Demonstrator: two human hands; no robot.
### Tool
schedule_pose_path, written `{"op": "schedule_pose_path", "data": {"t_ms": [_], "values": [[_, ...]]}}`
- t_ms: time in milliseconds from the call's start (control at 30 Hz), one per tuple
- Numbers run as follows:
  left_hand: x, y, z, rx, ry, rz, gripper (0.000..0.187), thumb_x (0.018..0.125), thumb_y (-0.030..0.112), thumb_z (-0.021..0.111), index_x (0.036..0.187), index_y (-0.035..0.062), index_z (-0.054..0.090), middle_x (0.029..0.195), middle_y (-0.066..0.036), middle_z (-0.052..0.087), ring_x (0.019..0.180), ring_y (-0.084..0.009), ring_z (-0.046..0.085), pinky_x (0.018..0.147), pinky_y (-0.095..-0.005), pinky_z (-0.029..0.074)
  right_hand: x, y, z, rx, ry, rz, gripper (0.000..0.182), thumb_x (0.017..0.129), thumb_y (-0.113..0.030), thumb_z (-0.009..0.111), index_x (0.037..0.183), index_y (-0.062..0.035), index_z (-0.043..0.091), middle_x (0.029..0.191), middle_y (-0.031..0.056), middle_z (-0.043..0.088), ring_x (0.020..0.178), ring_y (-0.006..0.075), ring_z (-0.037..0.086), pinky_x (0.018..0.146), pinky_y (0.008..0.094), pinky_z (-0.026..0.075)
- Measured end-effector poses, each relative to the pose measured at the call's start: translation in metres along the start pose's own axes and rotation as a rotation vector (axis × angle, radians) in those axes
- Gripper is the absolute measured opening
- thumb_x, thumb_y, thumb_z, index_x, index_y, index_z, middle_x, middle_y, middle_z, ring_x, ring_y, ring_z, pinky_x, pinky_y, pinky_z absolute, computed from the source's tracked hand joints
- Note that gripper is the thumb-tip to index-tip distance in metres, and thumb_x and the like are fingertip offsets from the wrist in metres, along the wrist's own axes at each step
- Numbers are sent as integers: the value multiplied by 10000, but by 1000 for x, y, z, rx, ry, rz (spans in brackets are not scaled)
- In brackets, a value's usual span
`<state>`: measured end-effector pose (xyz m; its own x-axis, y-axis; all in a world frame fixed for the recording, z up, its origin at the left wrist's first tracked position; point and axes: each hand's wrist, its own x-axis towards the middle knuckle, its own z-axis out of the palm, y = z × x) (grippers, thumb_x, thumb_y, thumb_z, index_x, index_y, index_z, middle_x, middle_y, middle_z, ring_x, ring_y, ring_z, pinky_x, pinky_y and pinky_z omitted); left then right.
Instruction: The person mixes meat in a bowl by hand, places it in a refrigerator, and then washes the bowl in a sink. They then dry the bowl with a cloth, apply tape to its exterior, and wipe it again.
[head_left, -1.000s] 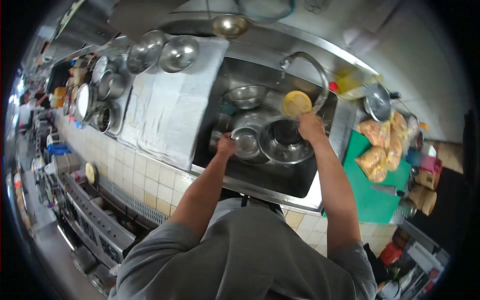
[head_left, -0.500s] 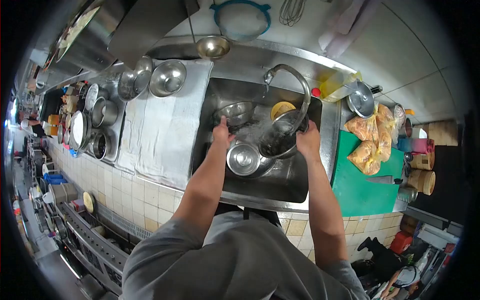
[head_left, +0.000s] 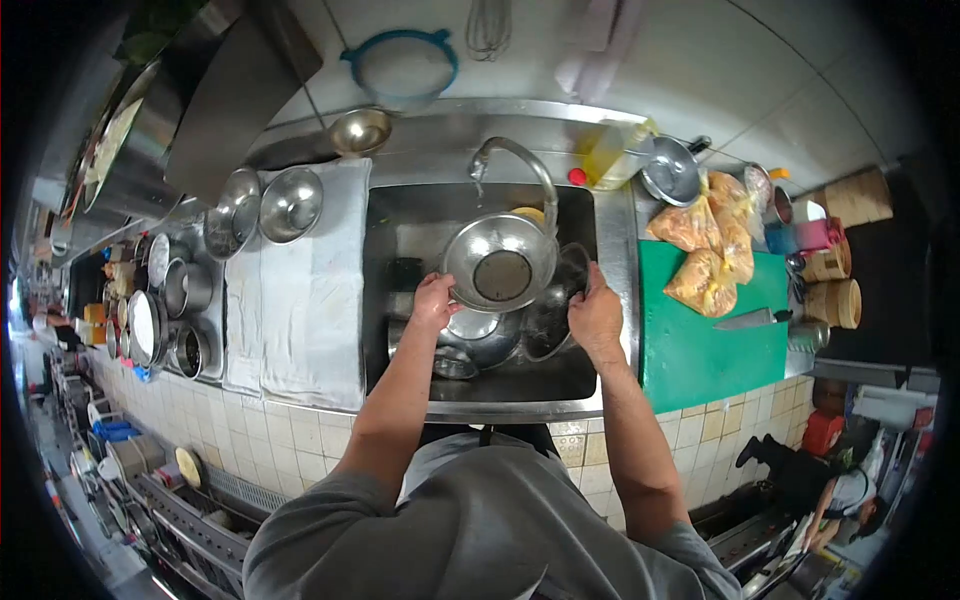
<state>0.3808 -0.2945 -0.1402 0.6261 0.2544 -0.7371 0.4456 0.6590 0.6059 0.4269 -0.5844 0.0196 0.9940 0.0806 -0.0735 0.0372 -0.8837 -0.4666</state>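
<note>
My left hand (head_left: 436, 302) grips the rim of a round steel bowl (head_left: 470, 255), raised over the middle of the sink just below the tap. The bowl's inside faces up, with a darker disc at its bottom. My right hand (head_left: 597, 318) is closed on the rim of a dark, tilted metal bowl (head_left: 548, 332) at the sink's right side. Other steel bowls (head_left: 488, 345) lie in the sink basin (head_left: 400, 225) beneath, partly covered. A curved tap (head_left: 535, 165) arches above, a little water at its spout. Only the edge of a yellow container (head_left: 530, 214) shows behind the raised bowl.
Left of the sink, steel bowls (head_left: 291, 205) stand by white cloths (head_left: 312, 290). To the right, a green cutting board (head_left: 690, 345) carries bagged orange food (head_left: 705, 285) and a knife (head_left: 745, 320). A yellow liquid bottle (head_left: 607, 165) stands behind. Another person (head_left: 815, 500) is at lower right.
My left hand has lifted a steel bowl from the sink's left side to the middle, under the tap. My right hand keeps the dark bowl, now lower. The view has shifted.
</note>
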Motion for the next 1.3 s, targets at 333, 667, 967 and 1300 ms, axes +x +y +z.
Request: {"op": "schedule_pose_path", "data": {"t_ms": [333,667,967,1300], "values": [[7,47,111,1097,-267,480,277,805,47,595,1081,64,615,997,-155,675,864,-332,677,739,-458,534,-69,20,-12,304,42,216,627,822,-24,613,1409,102,432,856,270,692,808,418,698,721,483,550],[-59,76,217,2018,-739,974,253,801,40,639,1046,102,651,1061,-193,676,1066,-403,643,844,-496,517,-91,42,40,305,297,167,315,787,20,629,1085,-12,530,873,187,642,837,370,634,744,465,497],[-73,102,197,1858,-618,1061,376,863,170,706,1235,135,660,1225,-139,637,1199,-357,564,1024,-463,472,46,49,32,456,274,-269,144,815,-18,639,953,-56,648,840,181,657,814,389,632,741,485,500],[-116,57,106,1659,96,1120,151,819,183,661,896,72,729,1132,-76,579,1109,-285,534,911,-470,500,146,-30,76,374,-163,-291,256,877,-252,658,1005,-45,735,905,176,738,855,296,725,772,381,541]]}}
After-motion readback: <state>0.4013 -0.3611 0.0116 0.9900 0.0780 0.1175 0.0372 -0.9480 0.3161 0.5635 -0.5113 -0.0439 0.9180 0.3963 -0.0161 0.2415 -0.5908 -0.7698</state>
